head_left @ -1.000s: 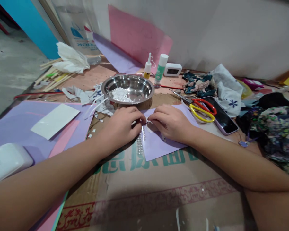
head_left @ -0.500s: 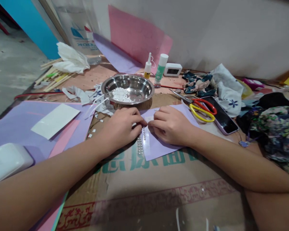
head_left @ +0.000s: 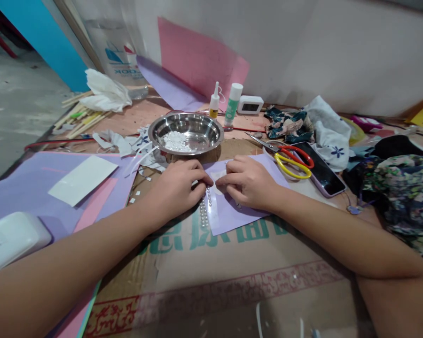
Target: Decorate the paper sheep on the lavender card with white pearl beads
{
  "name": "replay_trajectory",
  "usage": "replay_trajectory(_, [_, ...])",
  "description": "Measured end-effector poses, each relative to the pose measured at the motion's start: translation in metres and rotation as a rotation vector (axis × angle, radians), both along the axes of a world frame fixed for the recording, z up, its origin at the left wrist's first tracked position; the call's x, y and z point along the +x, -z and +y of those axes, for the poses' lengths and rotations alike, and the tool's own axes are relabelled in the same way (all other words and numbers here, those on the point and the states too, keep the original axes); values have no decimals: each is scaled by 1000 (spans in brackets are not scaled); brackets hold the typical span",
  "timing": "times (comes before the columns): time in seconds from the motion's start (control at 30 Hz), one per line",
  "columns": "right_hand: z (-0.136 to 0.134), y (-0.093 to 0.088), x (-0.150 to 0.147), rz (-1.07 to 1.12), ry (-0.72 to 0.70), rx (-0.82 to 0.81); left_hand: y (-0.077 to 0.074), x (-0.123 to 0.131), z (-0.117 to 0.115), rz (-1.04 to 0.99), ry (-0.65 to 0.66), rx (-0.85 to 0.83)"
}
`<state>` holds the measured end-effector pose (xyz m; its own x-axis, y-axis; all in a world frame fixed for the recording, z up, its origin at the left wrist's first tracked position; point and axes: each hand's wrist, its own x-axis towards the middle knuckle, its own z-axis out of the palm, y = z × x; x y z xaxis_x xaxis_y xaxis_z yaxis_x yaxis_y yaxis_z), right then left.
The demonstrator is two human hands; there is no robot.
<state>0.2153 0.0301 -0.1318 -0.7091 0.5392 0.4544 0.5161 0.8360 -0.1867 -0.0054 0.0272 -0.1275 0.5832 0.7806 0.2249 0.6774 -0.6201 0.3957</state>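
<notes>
My left hand (head_left: pixel 183 185) has its thumb and forefinger closed at the upper end of a strip of small pearl beads (head_left: pixel 204 213). This strip lies along the left edge of a purple paper sheet (head_left: pixel 229 220). On the sheet rests my right hand (head_left: pixel 248 183), with the forefinger stretched onto a pale patch (head_left: pixel 218 187) and the thumb apart below it. The other right fingers are bent, and a few tiny beads show under that hand. Behind my left hand is a steel bowl (head_left: pixel 211 142) with white beads (head_left: pixel 176 142) in it.
Scissors (head_left: pixel 292 162) with red and yellow handles lie beside a phone (head_left: pixel 326 176) at right. A glue bottle (head_left: pixel 214 101) and a glue stick (head_left: pixel 234 101) stand behind the bowl. Coloured paper (head_left: pixel 17 183) and a white case (head_left: pixel 17 239) lie at left, crumpled cloth (head_left: pixel 409 188) at right.
My right hand's fingertips have drawn slightly apart from my left hand, and its forefinger now extends over the pale patch. My left hand keeps its place at the bead strip.
</notes>
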Motion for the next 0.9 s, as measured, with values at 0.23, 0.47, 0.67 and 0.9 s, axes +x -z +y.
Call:
replay_trajectory(0.23, [-1, 0, -2, 17, 26, -55, -2, 1, -1, 10, 2, -14])
replay_trajectory(0.47, [1, 5, -2, 94, 73, 13, -1, 1, 0, 22, -25, -2])
replay_trajectory(0.67, [1, 4, -2, 1, 59, -72, 0, 1, 0, 51, -28, -7])
replay_trajectory(0.9, [0, 2, -3, -6, 37, -7, -11, -2, 1, 151, 11, 79])
